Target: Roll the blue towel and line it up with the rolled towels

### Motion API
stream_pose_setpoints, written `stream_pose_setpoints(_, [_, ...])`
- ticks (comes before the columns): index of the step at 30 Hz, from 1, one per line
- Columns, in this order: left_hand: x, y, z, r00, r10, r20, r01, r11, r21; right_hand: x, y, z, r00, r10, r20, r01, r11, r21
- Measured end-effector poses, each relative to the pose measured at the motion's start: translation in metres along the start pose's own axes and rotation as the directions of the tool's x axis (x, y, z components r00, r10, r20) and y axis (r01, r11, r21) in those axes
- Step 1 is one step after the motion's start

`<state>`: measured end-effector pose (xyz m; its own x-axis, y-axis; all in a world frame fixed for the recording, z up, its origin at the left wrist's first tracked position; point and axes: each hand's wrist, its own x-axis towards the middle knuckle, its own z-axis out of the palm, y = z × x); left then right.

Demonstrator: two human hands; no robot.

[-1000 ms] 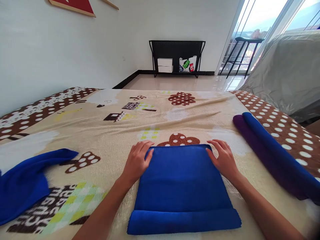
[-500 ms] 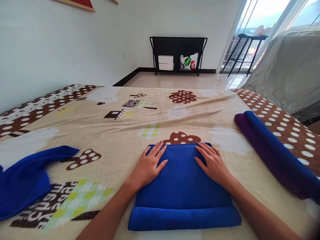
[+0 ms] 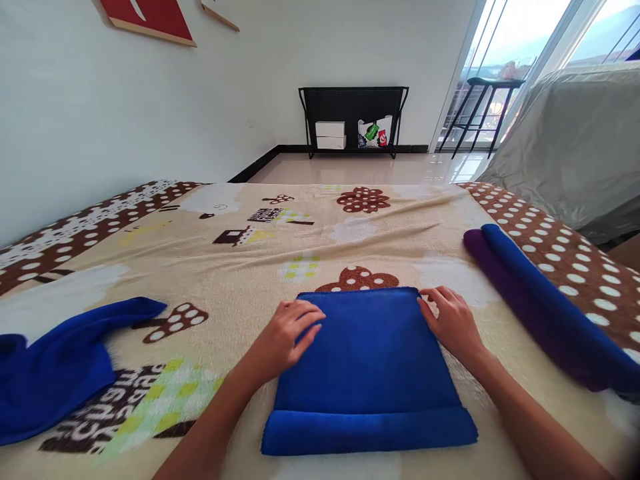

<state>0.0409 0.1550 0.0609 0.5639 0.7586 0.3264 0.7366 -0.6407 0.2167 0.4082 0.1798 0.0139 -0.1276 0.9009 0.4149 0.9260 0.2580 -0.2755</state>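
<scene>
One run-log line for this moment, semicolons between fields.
left hand: over folded cloth, left edge; right hand: at its far right corner; beneath: blanket

Left hand (image 3: 290,337) and right hand (image 3: 453,323) both bare, a matching pair. Fingers slender, tapering to rounded tips; thumbs slim. Knuckles faintly marked across the backs of the hands. Nails too small to read clearly. Wrists narrow. Left forearm (image 3: 215,413) and right forearm (image 3: 530,413) bare over all the length in view, slim, smooth in outline, broadening gradually away from the wrist. Surface looks plain and even; finer detail soft. Upper arms out of view.
</scene>
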Motion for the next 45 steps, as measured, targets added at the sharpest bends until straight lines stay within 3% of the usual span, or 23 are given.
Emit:
stream_pose_setpoints(3, [-0.006,0.041,-0.009,0.987,0.110,0.120,-0.097,0.989,-0.107,-0.015,-0.027,-0.021,0.974,-0.129,0.187,0.080,0.965,0.250])
stream_pose_setpoints(8, [-0.026,0.099,-0.002,0.928,0.303,0.216,-0.291,0.953,-0.086,-0.056,-0.082,-0.048,0.766,-0.506,0.397,0.289,0.822,0.490])
stream_pose_setpoints(11, [-0.045,0.113,0.006,0.936,0.301,0.182,-0.304,0.953,-0.010,-0.079,-0.096,-0.054,0.718,-0.557,0.418,0.301,0.790,0.534])
stream_pose_setpoints(15, [-0.083,0.103,0.012,0.978,0.210,0.016,-0.211,0.974,0.078,-0.100,-0.078,-0.060,0.766,-0.548,0.337,0.379,0.807,0.453])
stream_pose_setpoints(19, [-0.125,0.079,0.010,0.960,0.268,-0.074,-0.261,0.960,0.099,-0.125,-0.035,-0.063,0.815,-0.551,0.182,0.500,0.826,0.260])
stream_pose_setpoints(23, [-0.151,0.070,0.005,0.990,0.098,-0.098,-0.088,0.991,0.101,-0.153,-0.001,-0.057,0.868,-0.494,0.061,0.485,0.867,0.113])
stream_pose_setpoints(27, [-0.156,0.068,0.004,0.994,0.005,-0.109,0.011,0.989,0.148,-0.162,0.008,-0.051,0.900,-0.434,0.036,0.432,0.901,0.048])
stream_pose_setpoints(36, [-0.126,0.059,-0.003,0.988,-0.108,-0.112,0.110,0.994,0.009,-0.145,0.004,-0.048,0.933,-0.326,0.151,0.314,0.944,0.097])
stream_pose_setpoints(38, [-0.121,0.062,0.000,0.977,-0.165,-0.137,0.171,0.985,0.037,-0.144,-0.001,-0.043,0.951,-0.300,0.073,0.294,0.952,0.081])
stream_pose_setpoints(42, [-0.106,0.089,0.021,0.918,-0.251,-0.307,0.311,0.936,0.166,-0.147,-0.034,-0.031,0.970,-0.182,-0.159,0.180,0.983,-0.029])
stream_pose_setpoints(43, [-0.100,0.099,0.028,0.915,-0.233,-0.330,0.303,0.936,0.181,-0.147,-0.048,-0.028,0.969,-0.183,-0.167,0.178,0.983,-0.046])
stream_pose_setpoints(45, [-0.087,0.120,0.042,0.923,-0.130,-0.363,0.201,0.965,0.166,-0.146,-0.077,-0.022,0.949,-0.295,-0.113,0.292,0.956,-0.043])
